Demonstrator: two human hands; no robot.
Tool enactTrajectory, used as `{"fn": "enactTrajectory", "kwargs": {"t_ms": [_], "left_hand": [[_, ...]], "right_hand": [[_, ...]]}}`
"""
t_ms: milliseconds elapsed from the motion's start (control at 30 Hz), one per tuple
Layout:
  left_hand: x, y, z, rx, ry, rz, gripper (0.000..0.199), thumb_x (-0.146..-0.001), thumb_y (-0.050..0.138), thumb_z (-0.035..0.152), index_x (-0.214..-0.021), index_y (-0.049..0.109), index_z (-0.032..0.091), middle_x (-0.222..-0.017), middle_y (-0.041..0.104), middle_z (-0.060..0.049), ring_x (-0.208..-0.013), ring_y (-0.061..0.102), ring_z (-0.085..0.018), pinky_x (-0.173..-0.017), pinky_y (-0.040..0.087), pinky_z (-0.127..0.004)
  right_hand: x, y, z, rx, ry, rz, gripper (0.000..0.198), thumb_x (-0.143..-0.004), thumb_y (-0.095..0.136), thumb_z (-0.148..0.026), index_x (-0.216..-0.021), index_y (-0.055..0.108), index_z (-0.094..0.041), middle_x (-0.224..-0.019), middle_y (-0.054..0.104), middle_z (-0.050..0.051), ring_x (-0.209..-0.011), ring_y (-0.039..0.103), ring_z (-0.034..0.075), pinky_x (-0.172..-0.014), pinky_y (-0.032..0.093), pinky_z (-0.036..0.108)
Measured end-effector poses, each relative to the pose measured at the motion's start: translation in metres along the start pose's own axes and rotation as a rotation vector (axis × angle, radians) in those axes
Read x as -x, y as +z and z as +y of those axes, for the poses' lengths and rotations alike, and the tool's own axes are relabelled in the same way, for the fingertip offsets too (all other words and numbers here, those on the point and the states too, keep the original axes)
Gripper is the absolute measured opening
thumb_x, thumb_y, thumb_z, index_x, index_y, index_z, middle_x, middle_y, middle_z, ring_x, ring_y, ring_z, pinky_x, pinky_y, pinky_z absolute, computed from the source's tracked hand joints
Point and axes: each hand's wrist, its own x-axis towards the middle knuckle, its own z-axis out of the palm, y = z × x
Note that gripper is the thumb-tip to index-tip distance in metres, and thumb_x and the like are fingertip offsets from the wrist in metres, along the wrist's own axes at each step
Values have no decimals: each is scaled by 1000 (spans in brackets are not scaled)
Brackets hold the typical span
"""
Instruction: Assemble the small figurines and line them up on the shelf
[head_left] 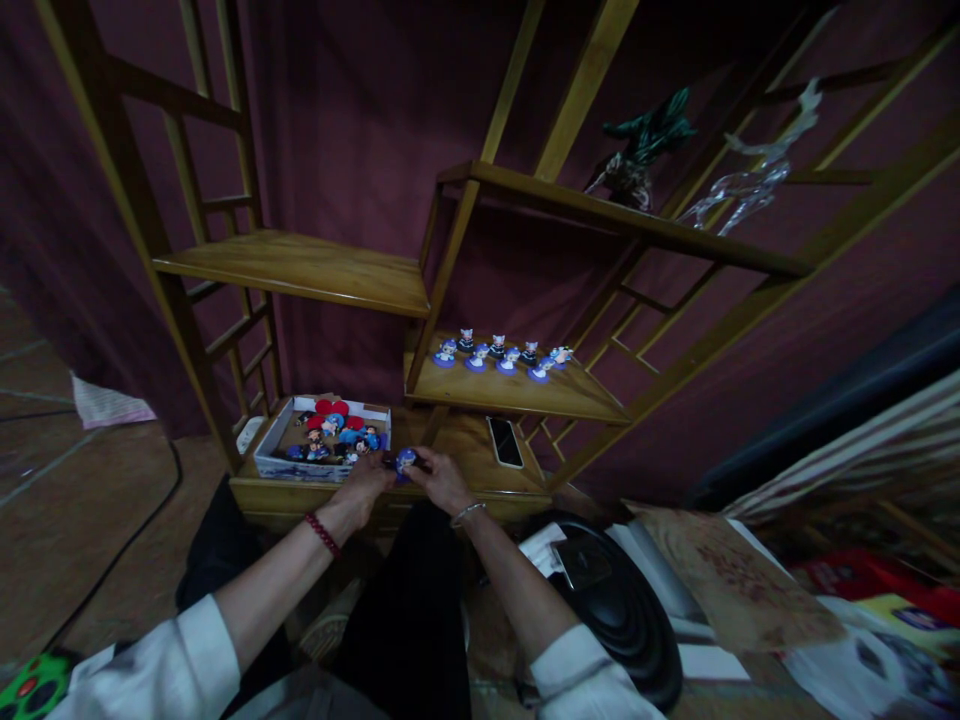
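Note:
A small purple-and-blue figurine is held up between my two hands, just in front of the cabinet's lower ledge. My right hand pinches it from the right with thumb and fingers. From the other side my left hand closes on its edge; the fingertips are small and partly hidden. Left of the hands, a shallow cardboard box holds several red, blue and dark figurines. On the shelf above and to the right stand several purple-based figurines in front of several dark ones.
A phone lies on the lower ledge, right of my hands. Wooden posts and a higher left shelf frame the space. A clear deer ornament and a green ornament stand on the top right shelf. A black stool is at lower right.

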Motion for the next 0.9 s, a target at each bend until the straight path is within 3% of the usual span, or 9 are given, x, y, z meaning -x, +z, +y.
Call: {"fn": "enactTrajectory", "kwargs": {"t_ms": [567, 900], "left_hand": [[2, 0, 1, 122, -7, -19, 23, -54, 52, 2, -75, 60, 11, -70, 64, -3, -68, 57, -14, -66, 42, -24], [3, 8, 7, 110, -10, -30, 23, -54, 53, 2, -72, 62, 11, -71, 65, -4, -68, 58, -13, -67, 43, -23]], "right_hand": [[1, -3, 5, 56, -20, -15, 21, -75, 55, -33, -91, 60, -19, -83, 64, 0, -77, 58, 14, -72, 46, 26], [1, -11, 7, -61, -2, -43, 23, -73, 58, -34, -90, 58, -18, -81, 63, 0, -74, 58, 14, -70, 46, 25]]}}
